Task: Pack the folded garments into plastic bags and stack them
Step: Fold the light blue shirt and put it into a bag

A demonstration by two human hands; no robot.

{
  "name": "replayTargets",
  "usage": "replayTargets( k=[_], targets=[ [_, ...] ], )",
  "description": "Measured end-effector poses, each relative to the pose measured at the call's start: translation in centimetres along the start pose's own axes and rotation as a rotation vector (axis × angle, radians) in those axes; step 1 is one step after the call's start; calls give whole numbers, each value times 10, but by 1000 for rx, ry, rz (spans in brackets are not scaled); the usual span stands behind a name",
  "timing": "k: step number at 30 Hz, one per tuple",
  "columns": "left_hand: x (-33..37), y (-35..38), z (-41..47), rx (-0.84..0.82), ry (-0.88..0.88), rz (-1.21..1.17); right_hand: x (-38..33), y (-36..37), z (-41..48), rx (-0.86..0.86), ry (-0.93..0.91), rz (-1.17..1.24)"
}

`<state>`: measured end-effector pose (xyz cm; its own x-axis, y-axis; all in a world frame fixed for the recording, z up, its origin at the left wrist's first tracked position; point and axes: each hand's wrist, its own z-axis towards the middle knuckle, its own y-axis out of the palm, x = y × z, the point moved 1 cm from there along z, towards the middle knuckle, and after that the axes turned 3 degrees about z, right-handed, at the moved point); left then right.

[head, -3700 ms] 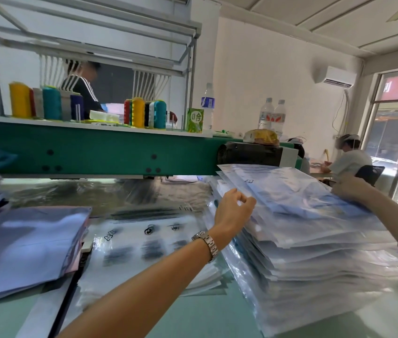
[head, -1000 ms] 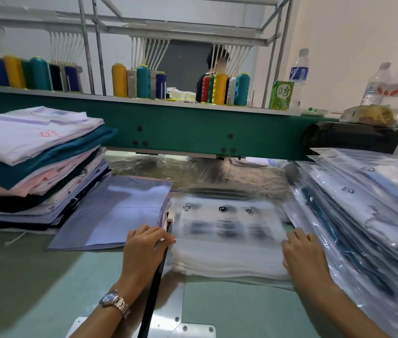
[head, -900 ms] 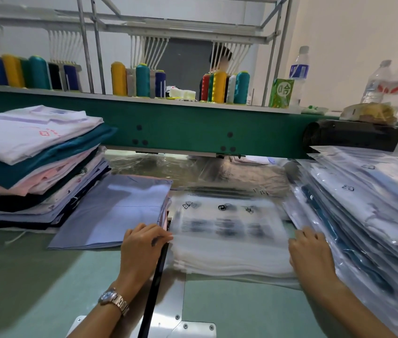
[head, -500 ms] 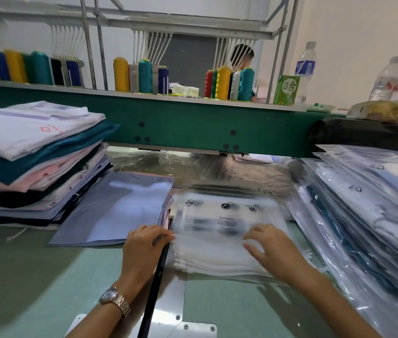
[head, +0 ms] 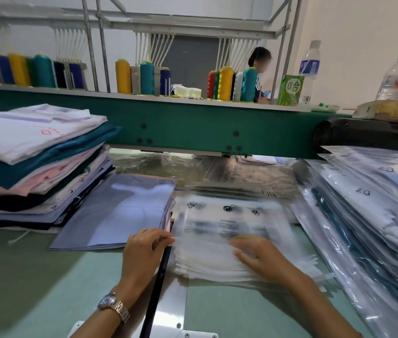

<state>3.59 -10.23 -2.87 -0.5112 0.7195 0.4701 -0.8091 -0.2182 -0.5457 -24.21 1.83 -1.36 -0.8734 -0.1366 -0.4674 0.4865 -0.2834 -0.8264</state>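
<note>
At the near edge of the pale green tabletop (head: pixel 34 289), the left hand (head: pixel 144 252) curls its fingers and pinches the left edge of a flat pile of empty clear plastic bags (head: pixel 229 223) with black printing, which lies at its 3 o'clock. The right hand (head: pixel 259 256), blurred, lies on the near part of that pile with its fingers straight and spread. A folded light-blue garment (head: pixel 120 211) lies at 12 o'clock from the left hand, just beside the pile's left edge. At 10 o'clock rises a tall stack of folded garments (head: pixel 34 167) in white, teal, pink and navy. At 3 o'clock from the right hand leans a stack of bagged garments (head: pixel 376 215). A black strip (head: pixel 156 289) runs under the left hand, beside a metal plate (head: pixel 172 311).
</note>
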Motion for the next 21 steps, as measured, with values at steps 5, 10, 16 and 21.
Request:
replayTargets(
  k=[5, 10, 16, 21],
  targets=[
    [8, 4, -2, -29, 169, 77, 7, 7, -6, -72, 106, -19],
    [44, 19, -15, -231, 794, 259, 1, 11, -5, -40, 104, -64],
    [50, 32, -21, -283, 696, 503, -8, 10, -5, 108, 113, -15],
    [46, 33, -24, -276, 635, 531, -23, 7, -2, 479, 6, 16]
  ],
)
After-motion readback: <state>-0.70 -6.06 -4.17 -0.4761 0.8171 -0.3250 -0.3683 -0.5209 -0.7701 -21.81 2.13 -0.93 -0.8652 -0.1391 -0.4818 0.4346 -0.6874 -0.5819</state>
